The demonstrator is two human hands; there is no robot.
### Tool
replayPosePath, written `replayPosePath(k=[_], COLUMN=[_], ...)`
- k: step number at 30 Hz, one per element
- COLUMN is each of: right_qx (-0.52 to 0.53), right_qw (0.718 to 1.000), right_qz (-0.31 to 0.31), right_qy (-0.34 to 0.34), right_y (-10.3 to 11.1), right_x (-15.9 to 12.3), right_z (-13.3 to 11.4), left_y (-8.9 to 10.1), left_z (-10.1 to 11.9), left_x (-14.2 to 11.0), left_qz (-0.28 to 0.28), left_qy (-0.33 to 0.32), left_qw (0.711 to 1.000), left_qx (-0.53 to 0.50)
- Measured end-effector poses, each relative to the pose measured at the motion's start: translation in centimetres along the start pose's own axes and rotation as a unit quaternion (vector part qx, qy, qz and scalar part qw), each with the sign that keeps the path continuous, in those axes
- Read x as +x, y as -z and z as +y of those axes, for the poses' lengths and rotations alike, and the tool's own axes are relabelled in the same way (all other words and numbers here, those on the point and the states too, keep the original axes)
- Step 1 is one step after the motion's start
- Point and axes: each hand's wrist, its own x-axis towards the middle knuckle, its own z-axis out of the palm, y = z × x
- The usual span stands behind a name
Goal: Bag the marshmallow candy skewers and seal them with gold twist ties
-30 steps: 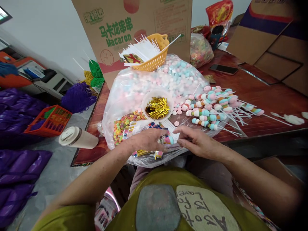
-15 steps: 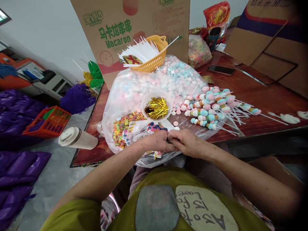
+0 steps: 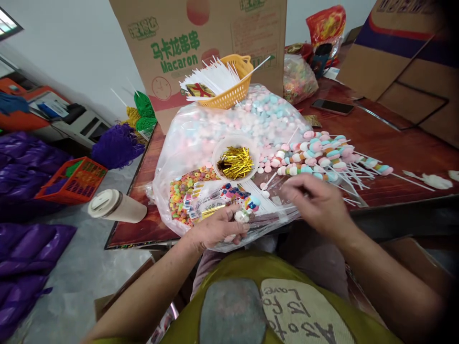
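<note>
My left hand (image 3: pixel 220 227) is closed around a candy skewer in a clear wrapper (image 3: pixel 242 217), with pale and coloured pieces showing past the fingers. My right hand (image 3: pixel 317 203) hovers to the right, its fingers loosely curled and apart, slightly blurred, with nothing visible in them. Just beyond it lies a pile of marshmallow skewers (image 3: pixel 324 150) on white sticks. Printed clear wrappers (image 3: pixel 211 197) lie beyond my left hand. Behind them stands a white bowl (image 3: pixel 216 155) of gold twist ties (image 3: pixel 238 162).
A large plastic bag of pastel marshmallows (image 3: pixel 193 124) and ring candies (image 3: pixel 177 193) spreads over the table. On it sits a yellow basket (image 3: pixel 233 95) of white sticks, before a tall carton (image 3: pixel 218 28). A lidded cup (image 3: pixel 127 208) stands left; a phone (image 3: pixel 333 107) lies right.
My hands were together over the near side of the bag. Now they are apart: the right has moved right and the left slightly left and down, with the wrapped skewer visible in it.
</note>
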Motion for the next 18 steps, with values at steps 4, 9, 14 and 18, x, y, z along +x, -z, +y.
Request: replayPosePath(k=[4,9,14,18], right_qx=[0.004,0.035,0.082,0.109], right_qw=[0.991,0.992,0.995,0.992], right_qz=[-0.015,-0.026,-0.062,-0.026], right_qy=[0.134,0.117,-0.003,-0.056], right_y=[-2.2,-3.5,-4.7,-5.8], right_x=[-2.1,-2.6,-2.8,-3.5], right_z=[-1.0,-1.1,-0.6,-0.3], left_y=[-0.9,-1.1,-1.2,-1.4], left_z=[0.1,0.5,0.5,0.3], left_x=[0.0,-0.3,0.1,0.5], left_qz=[-0.004,-0.022,0.083,0.166], left_qy=[-0.025,-0.018,-0.088,-0.083], left_qw=[0.999,0.999,0.954,0.900], left_qx=[-0.019,0.024,0.274,0.394])
